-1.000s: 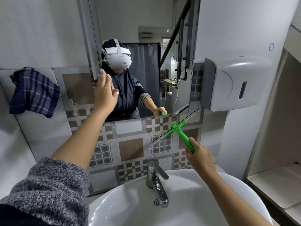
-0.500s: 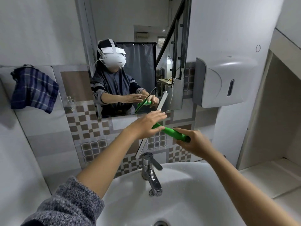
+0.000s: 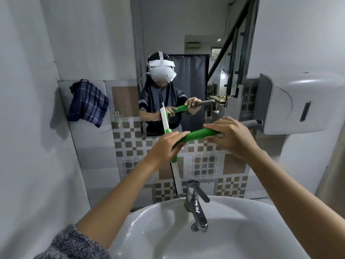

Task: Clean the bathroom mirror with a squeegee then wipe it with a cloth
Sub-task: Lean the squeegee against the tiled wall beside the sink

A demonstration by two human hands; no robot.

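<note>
The squeegee [image 3: 199, 133] has a green handle lying nearly level in front of the mirror's lower edge, and its white blade hangs almost upright below and above the head. My left hand [image 3: 166, 146] grips the handle near the blade head. My right hand [image 3: 231, 135] holds the handle's far end, where a grey rod [image 3: 252, 123] sticks out to the right. The mirror [image 3: 186, 43] rises above the tiled wall and reflects a person with both hands on the squeegee. A blue plaid cloth [image 3: 87, 104] hangs on a hook at the left.
A white basin [image 3: 242, 230] with a chrome tap [image 3: 196, 200] sits directly below my hands. A grey wall dispenser [image 3: 298, 101] juts out at the right, close to the rod's tip. The left wall is near the cloth.
My left hand left the mirror and closed on the handle near the blade head. My right hand slid to the handle's end, and a grey rod now shows beyond it.
</note>
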